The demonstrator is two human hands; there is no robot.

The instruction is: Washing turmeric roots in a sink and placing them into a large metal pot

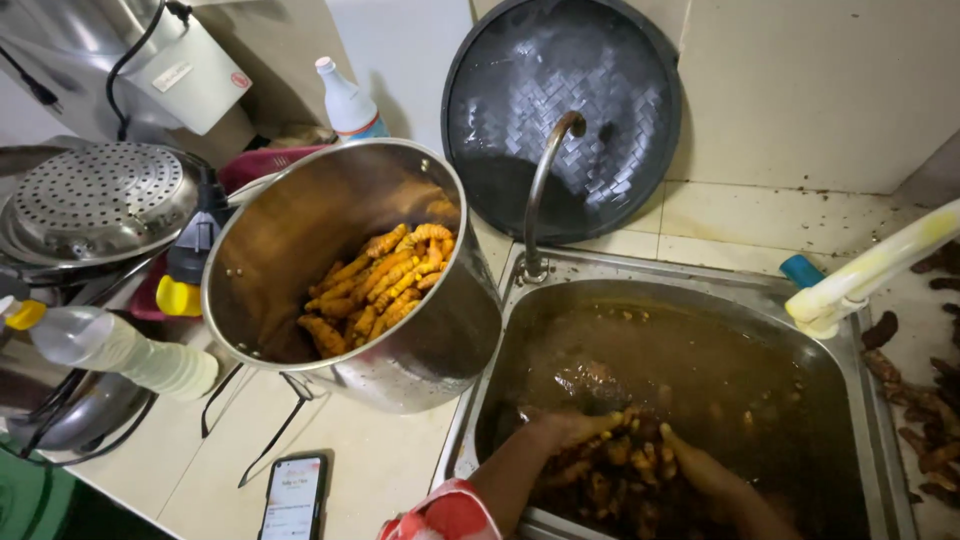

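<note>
Muddy brown water fills the steel sink (862, 400), and both my hands are down in it at the near edge. My left hand (572, 428) and my right hand (700, 468) are cupped around a heap of dirty roots (618, 472), fingers curled over them from either side. The roots are half under the water and coated in soil, so I cannot tell just how many each hand has hold of. Keeping them low in the sink lets the dirt loosen into the water rather than splash onto the counter.

Just left of the sink, a big steel pot (430, 350) stands tilted on the counter (380, 470), its mouth turned toward me. Inside lies a pile of orange roots (378, 285), bright and clean-looking, resting against the lower wall. Leaning it that way keeps the opening close to my hands and within easy reach.

The curved tap (545, 170) rises behind the basin with no water running that I can see. A round dark tray (600, 70) leans upright against the wall tiles behind it. More dark, unwashed roots (925, 420) lie spread on the ledge to the right. A phone (293, 497) lies flat near the counter's front edge, well apart from the water, and a plastic bottle (120, 350) lies on its side at the left.
</note>
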